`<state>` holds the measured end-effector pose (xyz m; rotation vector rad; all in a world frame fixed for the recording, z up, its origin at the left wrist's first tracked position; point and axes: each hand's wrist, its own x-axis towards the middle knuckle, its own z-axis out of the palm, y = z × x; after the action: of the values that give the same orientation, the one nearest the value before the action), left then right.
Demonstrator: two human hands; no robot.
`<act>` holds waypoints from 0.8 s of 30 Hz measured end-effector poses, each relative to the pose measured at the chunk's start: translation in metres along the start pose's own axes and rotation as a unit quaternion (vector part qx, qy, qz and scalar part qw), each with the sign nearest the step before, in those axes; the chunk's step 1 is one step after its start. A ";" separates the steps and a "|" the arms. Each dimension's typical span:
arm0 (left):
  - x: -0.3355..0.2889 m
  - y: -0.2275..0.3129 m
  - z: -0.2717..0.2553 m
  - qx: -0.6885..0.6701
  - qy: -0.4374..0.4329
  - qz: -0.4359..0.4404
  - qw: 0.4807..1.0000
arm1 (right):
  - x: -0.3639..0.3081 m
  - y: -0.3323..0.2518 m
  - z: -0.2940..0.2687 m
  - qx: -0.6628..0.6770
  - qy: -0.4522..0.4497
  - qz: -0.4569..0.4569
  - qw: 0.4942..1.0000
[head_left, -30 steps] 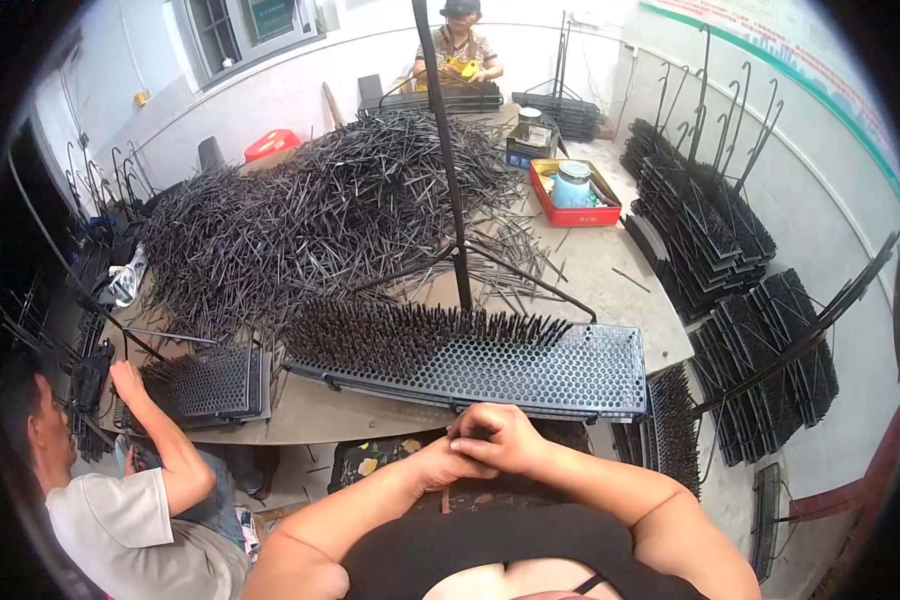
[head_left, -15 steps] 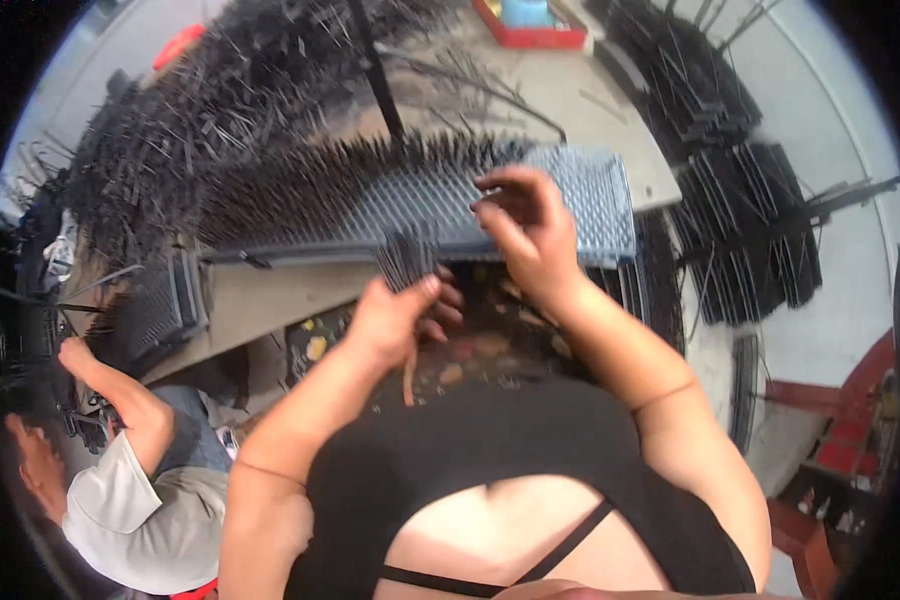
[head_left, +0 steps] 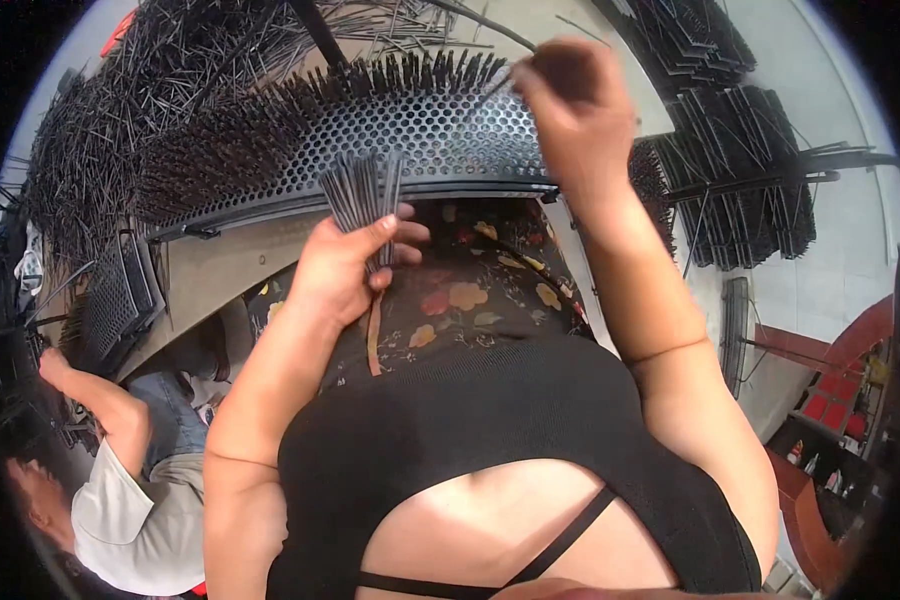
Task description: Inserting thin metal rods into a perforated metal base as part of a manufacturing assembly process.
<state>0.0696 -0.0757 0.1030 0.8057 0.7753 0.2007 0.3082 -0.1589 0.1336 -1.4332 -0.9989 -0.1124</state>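
A bundle of thin dark rods [head_left: 355, 192] fans upward from my left hand [head_left: 348, 256], whose fingers are wrapped round it near the plate's front edge. Beyond it lies a long perforated metal plate [head_left: 448, 135] with many round holes. Dark rods [head_left: 220, 150] stand packed upright across its left part and along its far edge. Over the plate's right end, my right hand [head_left: 582, 115] is closed in a pinch on a single thin rod [head_left: 496, 88], slanting down toward the holes. Whether its lower end touches the plate, I cannot tell.
Loose rods [head_left: 120, 120] are heaped at the far left of the table. Racks of rod-filled plates [head_left: 730, 160] hang at the right. A smaller perforated plate [head_left: 120, 295] stands near a seated person [head_left: 135, 510] at the left. A red stand [head_left: 830, 400] is at the right.
My right hand has moved away from me and to the right, and a thin rod now shows at its fingertips. The view has shifted; my left hand still holds the bundle.
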 end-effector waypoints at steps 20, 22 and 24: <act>0.001 -0.002 -0.015 -0.018 0.012 0.070 0.997 | -0.016 -0.026 0.033 -0.074 -0.251 0.073 0.962; -0.001 0.000 -0.015 -0.018 -0.009 0.092 0.996 | -0.027 -0.039 0.045 0.029 -0.333 0.181 0.925; -0.004 0.002 -0.013 -0.016 -0.017 0.097 0.995 | -0.027 -0.040 0.056 0.099 -0.362 0.238 0.896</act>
<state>0.0581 -0.0686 0.1014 0.8525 0.6597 0.3706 0.2389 -0.1328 0.1374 -1.5109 -1.1658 0.9212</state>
